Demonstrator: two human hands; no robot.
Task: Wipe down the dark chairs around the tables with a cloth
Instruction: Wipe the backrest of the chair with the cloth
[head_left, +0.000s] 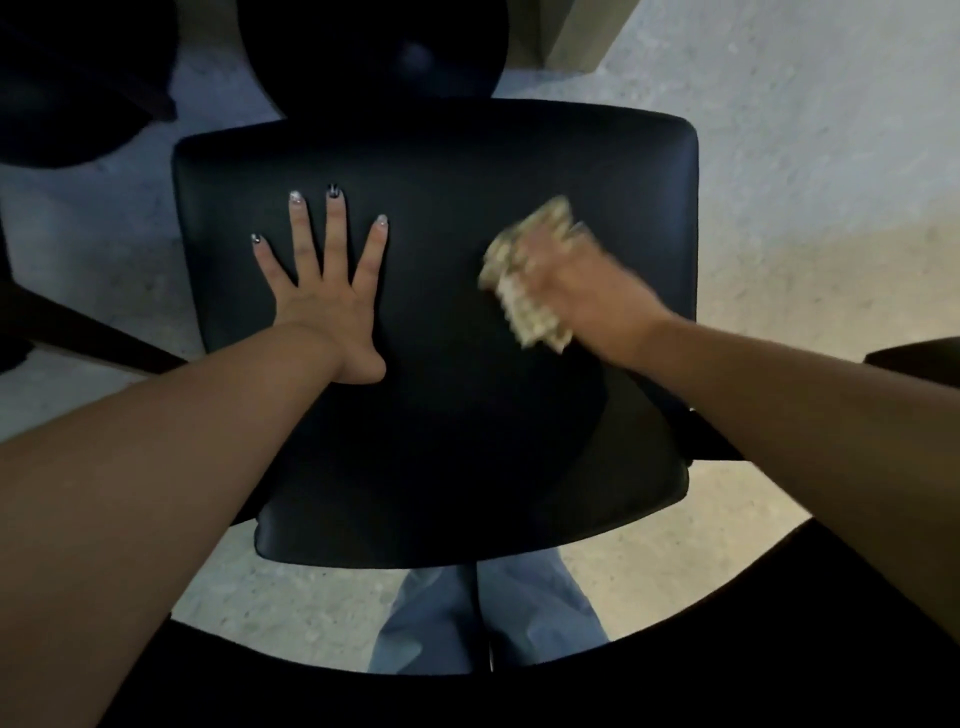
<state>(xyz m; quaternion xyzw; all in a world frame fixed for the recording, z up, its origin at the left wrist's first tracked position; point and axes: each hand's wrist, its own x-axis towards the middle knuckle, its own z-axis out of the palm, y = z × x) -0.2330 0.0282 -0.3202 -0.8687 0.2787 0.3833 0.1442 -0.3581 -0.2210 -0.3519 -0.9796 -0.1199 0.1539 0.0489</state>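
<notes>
Your left hand (327, 306) lies flat on the dark chair seat (441, 156) at centre-left of the frame, its fingers (300, 228) straight and spread wide apart, painted nails showing, palm pressed to the upholstery. Your right hand (576, 291), blurred at centre-right, is bunched around a pale yellow cloth (524, 296), fingers curled on it; the cloth touches the seat just right of its middle. How tightly those fingers close cannot be told through the blur. The seat fills the middle of the frame, its rounded corners toward the top. Blue trousers (535, 608) show below its lower edge. Another dark round seat (374, 47) sits at the upper centre, over a pale speckled floor (805, 156).
</notes>
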